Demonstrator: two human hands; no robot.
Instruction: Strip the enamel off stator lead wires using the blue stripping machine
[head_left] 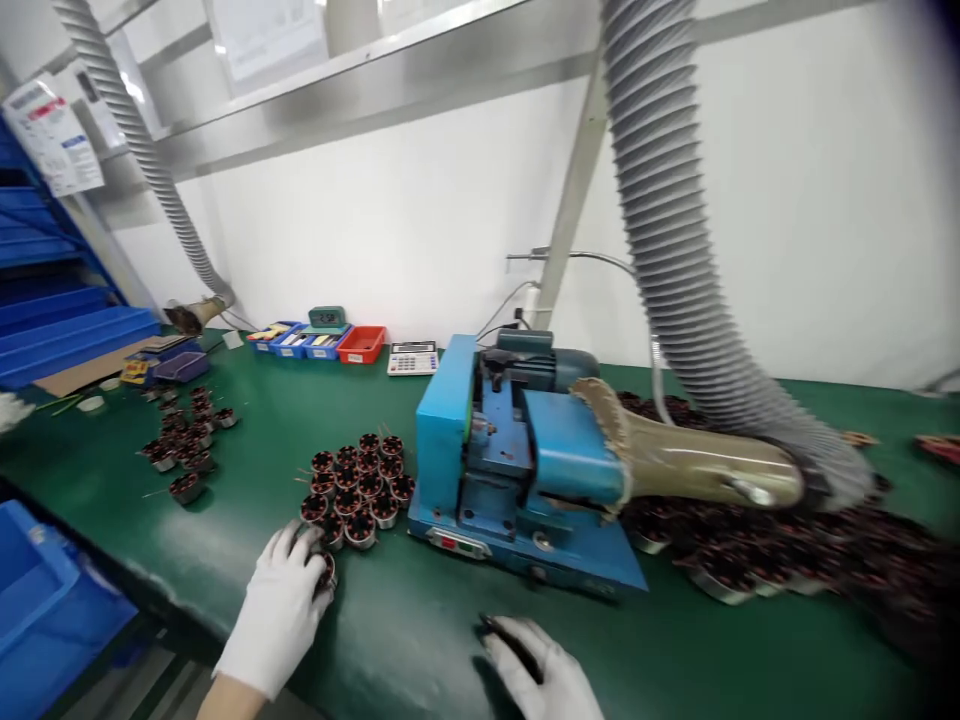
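My left hand (279,605), in a white glove with darkened fingertips, is closed around a round motor stator (328,573) with dark windings. The glove hides much of that part. It is at the near-left corner of a tight group of similar stators (367,485), metal-rimmed with copper-coloured windings, resting on the green bench. My right hand (544,665), also gloved and dark at the fingertips, is low over the bench in front of the blue machine (491,500). Its fingers are slightly apart, and I see nothing held in them.
Loose stators (180,435) lie at left, and a large blurred pile (780,560) at right. A grey suction hose (660,190) joins the machine's tan nozzle (697,462). Behind are a calculator (412,358), a red tray (362,345) and a clock (327,317). A blue bin (45,610) stands front left.
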